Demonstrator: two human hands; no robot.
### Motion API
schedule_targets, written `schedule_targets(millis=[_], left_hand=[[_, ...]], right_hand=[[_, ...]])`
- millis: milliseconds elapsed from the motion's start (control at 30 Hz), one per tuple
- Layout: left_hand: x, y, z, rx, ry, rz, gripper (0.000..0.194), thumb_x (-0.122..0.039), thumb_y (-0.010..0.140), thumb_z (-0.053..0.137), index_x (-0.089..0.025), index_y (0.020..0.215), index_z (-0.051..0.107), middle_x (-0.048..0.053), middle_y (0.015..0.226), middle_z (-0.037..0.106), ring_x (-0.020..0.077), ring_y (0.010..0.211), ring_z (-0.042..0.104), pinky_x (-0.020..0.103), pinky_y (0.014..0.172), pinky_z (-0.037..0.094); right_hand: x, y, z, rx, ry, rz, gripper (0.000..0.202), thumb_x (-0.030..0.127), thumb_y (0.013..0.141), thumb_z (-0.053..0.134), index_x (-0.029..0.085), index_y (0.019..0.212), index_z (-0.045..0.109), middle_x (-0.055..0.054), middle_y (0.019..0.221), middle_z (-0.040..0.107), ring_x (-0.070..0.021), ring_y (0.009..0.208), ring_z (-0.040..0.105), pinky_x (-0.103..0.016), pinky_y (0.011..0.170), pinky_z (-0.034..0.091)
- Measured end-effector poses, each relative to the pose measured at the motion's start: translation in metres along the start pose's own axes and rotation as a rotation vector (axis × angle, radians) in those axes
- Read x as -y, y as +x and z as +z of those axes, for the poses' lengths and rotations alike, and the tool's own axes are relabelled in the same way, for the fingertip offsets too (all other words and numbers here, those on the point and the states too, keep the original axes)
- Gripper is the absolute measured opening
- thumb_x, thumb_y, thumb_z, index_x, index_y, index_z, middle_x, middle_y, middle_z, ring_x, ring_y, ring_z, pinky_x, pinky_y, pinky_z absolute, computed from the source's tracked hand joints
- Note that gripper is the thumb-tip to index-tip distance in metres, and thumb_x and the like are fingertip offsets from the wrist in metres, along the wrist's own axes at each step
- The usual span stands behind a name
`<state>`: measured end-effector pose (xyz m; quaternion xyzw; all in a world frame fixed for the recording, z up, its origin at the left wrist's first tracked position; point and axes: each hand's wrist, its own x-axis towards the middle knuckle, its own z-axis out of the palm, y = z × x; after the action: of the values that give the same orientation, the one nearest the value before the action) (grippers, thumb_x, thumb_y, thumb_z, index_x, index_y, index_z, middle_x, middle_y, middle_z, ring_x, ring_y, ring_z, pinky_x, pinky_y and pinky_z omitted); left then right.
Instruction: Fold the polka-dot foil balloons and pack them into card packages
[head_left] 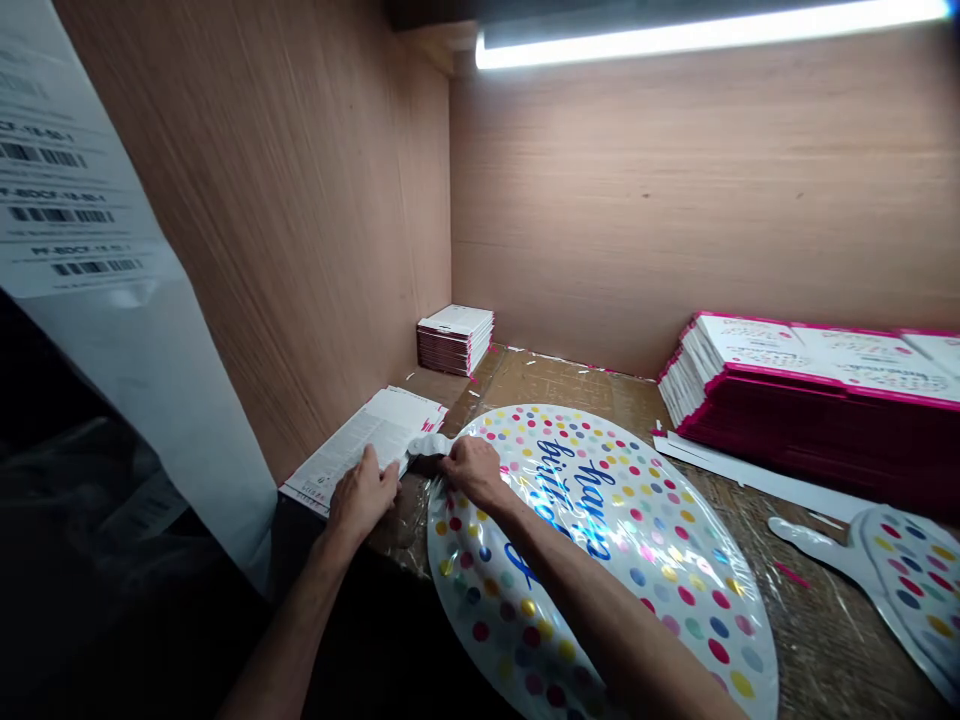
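Observation:
A round white foil balloon (660,520) with coloured dots and blue lettering lies flat across the table edge. My right hand (474,468) is closed at the base of its neck (429,446), which sticks out to the left over some printed cards. My left hand (365,497) rests at the near edge of these flat printed cards (367,440), its fingers apart, just short of the neck's tip. Whether it presses on the cards or only hovers I cannot tell. My right forearm covers part of the balloon.
Folded white and pink cartons (825,350) are stacked at the right, and a small carton stack (456,338) stands in the back corner. Another dotted foil balloon (900,570) lies at the right. A barcode label sheet (82,200) hangs at the left. Wooden walls (675,200) enclose the table.

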<state>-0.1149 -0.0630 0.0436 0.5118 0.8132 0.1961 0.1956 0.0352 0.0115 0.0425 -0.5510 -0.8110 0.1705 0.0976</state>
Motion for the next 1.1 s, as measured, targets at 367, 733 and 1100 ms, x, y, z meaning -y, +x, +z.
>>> schedule_targets(millis=[367, 733, 1100], left_hand=[[-0.030, -0.009, 0.025, -0.015, 0.081, 0.150, 0.038, -0.039, 0.092, 0.038, -0.022, 0.070, 0.064, 0.006, 0.073, 0.072, 0.0217, 0.072, 0.066, 0.027, 0.061, 0.038], [-0.039, 0.042, 0.062, -0.071, -0.262, 0.141, 0.042, -0.059, 0.068, 0.065, -0.017, 0.061, 0.063, 0.000, 0.051, 0.059, 0.0173, 0.056, 0.059, 0.024, 0.050, 0.036], [-0.038, 0.046, 0.075, -0.070, -0.263, 0.188, 0.049, -0.063, 0.078, 0.051, -0.020, 0.053, 0.052, 0.000, 0.048, 0.057, 0.0135, 0.049, 0.053, 0.024, 0.050, 0.036]], right_hand=[[-0.027, -0.006, 0.004, 0.052, 0.470, 0.098, 0.023, 0.017, 0.080, 0.054, 0.015, 0.070, 0.074, -0.004, 0.066, 0.073, -0.0131, 0.065, 0.067, -0.017, 0.053, 0.040], [-0.033, -0.006, 0.008, 0.049, 0.568, 0.085, 0.020, 0.014, 0.079, 0.056, 0.016, 0.069, 0.074, -0.004, 0.066, 0.073, -0.0143, 0.070, 0.068, -0.017, 0.062, 0.043], [-0.054, -0.010, 0.010, 0.063, 0.680, 0.097, 0.035, 0.032, 0.090, 0.053, 0.014, 0.066, 0.071, -0.004, 0.063, 0.072, -0.0106, 0.057, 0.065, -0.016, 0.056, 0.044]])
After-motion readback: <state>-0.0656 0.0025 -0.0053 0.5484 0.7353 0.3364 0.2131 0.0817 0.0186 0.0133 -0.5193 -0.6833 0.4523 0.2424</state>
